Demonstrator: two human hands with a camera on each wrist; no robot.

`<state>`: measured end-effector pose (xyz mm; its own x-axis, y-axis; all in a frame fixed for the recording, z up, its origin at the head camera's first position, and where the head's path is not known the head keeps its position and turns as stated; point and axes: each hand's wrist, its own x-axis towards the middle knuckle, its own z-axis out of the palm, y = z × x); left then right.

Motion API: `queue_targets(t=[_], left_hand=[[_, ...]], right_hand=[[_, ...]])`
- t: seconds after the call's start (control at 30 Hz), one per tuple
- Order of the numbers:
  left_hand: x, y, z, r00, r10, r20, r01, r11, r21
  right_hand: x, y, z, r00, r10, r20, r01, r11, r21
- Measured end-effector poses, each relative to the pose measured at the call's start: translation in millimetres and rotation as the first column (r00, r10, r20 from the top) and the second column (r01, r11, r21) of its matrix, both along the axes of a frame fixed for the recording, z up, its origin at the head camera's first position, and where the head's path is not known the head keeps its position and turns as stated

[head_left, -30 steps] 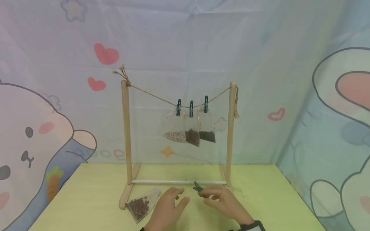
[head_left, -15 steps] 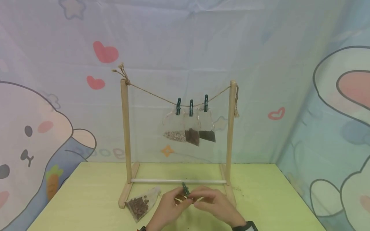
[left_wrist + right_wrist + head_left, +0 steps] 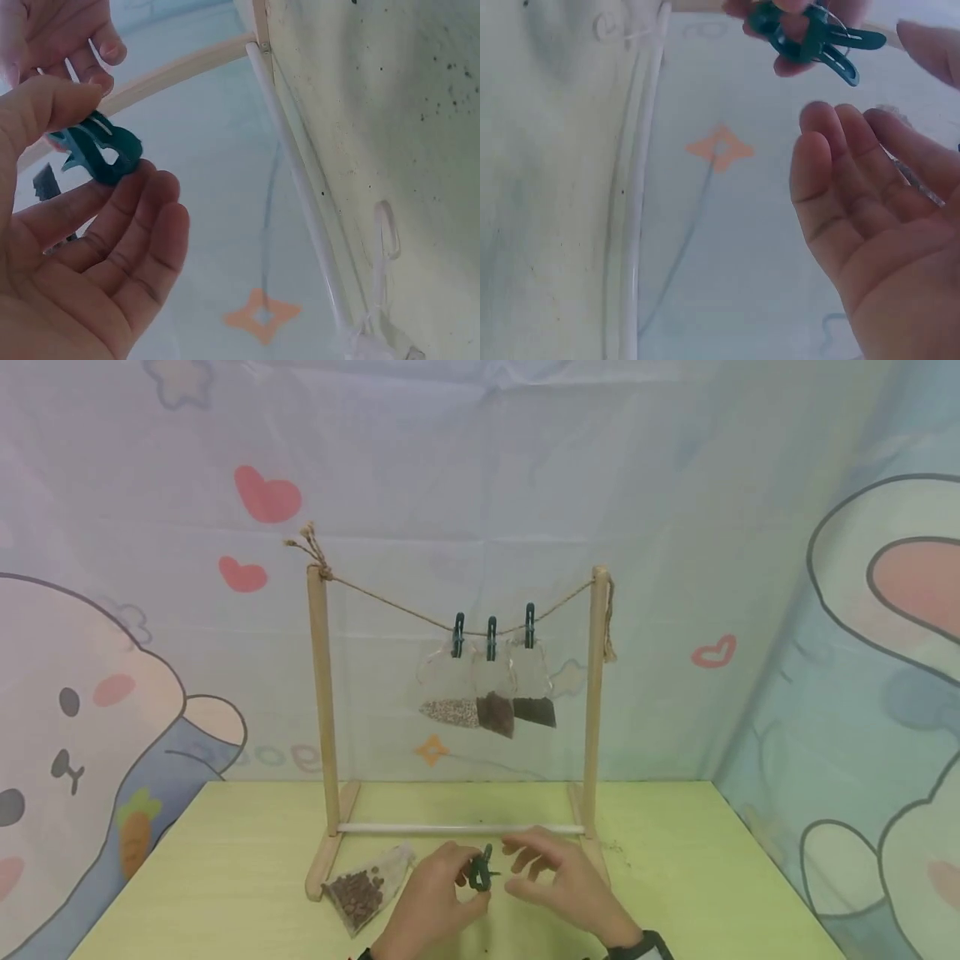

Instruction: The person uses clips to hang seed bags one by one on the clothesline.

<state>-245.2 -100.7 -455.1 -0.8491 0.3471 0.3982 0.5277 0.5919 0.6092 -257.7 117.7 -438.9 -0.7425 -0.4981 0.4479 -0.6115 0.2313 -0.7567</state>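
Between thumb and fingertips, my left hand [image 3: 433,900] pinches a dark green plastic clip [image 3: 480,872] low over the table. In the left wrist view, the clip [image 3: 88,155] is held at the thumb and fingertips. My right hand [image 3: 564,881] is just to the right of it, palm facing in, fingers loosely bent and holding nothing. The right wrist view has the clip's two handles pointing toward this right hand [image 3: 885,217], with a gap between. Left of my left hand lies a clear bag [image 3: 358,893] of brown pieces.
Behind the hands stands a wooden frame [image 3: 322,710] with a white crossbar [image 3: 450,829]. Its sagging twine [image 3: 390,604] carries several green clips [image 3: 491,639], from which clear bags [image 3: 450,712] of speckled, brown and black contents hang. A printed cloth backdrop [image 3: 645,468] surrounds the yellow table [image 3: 675,868].
The clip has passed from my right fingers to my left hand. My hands came together around it, then the right drew back a little to the right.
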Motion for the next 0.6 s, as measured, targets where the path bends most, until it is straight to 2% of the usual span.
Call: queue_targets(t=[0.1, 0.23, 0.4, 0.6], left_hand=[[2.6, 0.7, 1.7, 1.000, 0.001, -0.002, -0.001, 0.996, -0.085], [3.4, 2.7, 0.3, 1.000, -0.020, -0.016, 0.018, 0.991, -0.130], [2.2, 3.7, -2.7, 0.999, -0.031, -0.037, 0.026, 0.990, -0.142], [2.1, 2.9, -4.1, 0.998, -0.054, -0.028, 0.050, 0.990, -0.131]], right_hand=[[0.1, 0.6, 1.8, 1.000, 0.015, -0.024, -0.014, 0.998, 0.068], [0.1, 1.4, 1.5, 0.999, 0.029, -0.046, -0.023, 0.991, 0.132], [-1.1, 2.3, -1.9, 0.997, 0.042, -0.064, -0.033, 0.990, 0.138], [-3.4, 0.8, -6.9, 0.993, 0.046, -0.113, -0.032, 0.992, 0.119]])
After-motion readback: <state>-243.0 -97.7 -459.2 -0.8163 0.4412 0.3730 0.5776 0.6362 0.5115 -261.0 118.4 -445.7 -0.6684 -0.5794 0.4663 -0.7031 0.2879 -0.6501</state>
